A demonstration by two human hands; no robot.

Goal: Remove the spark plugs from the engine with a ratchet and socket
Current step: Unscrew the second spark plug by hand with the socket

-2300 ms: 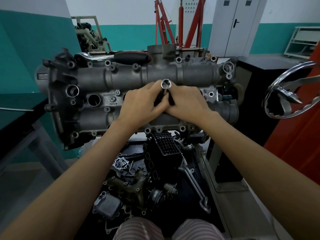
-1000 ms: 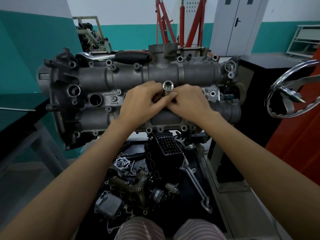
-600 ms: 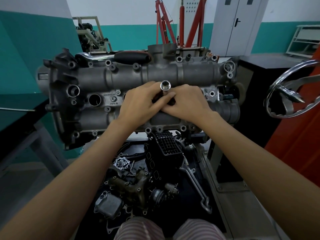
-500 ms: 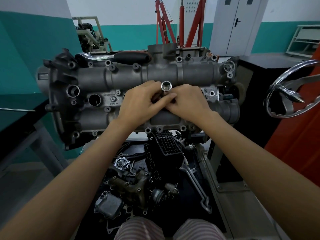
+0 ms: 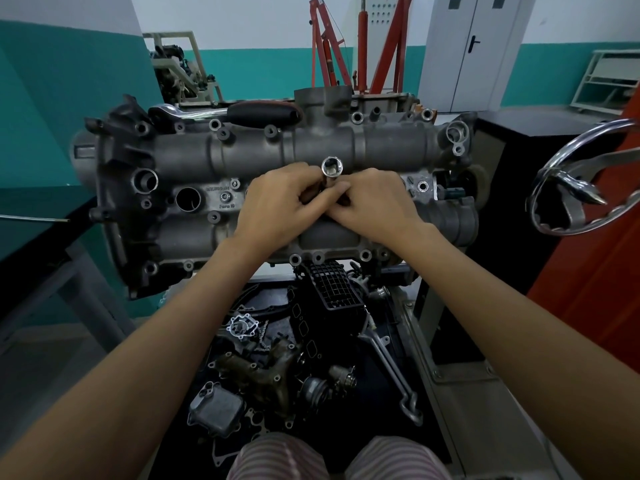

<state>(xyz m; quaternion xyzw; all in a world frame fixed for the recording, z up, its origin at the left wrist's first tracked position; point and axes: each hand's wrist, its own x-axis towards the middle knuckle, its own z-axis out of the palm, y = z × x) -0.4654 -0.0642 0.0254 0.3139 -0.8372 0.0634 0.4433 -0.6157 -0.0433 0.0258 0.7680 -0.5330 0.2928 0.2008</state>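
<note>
A grey engine head lies across the stand in front of me. A chrome socket stands upright out of a plug well at its middle, square drive end up. My left hand and my right hand both pinch the socket's shaft with fingers and thumbs from either side. The well and any spark plug under them are hidden. A ratchet with a black handle lies on the far top edge of the engine, apart from both hands. An open plug well shows at the left.
Below the engine a black tray holds loose parts: a manifold, an oil cooler, a wrench. A chrome stand wheel sticks out at the right. A red engine hoist stands behind, and a dark bench is at the left.
Both hands have kept working the socket shaft with small finger shifts. The socket's top has wobbled slightly and stays in the same well. The ratchet has not moved.
</note>
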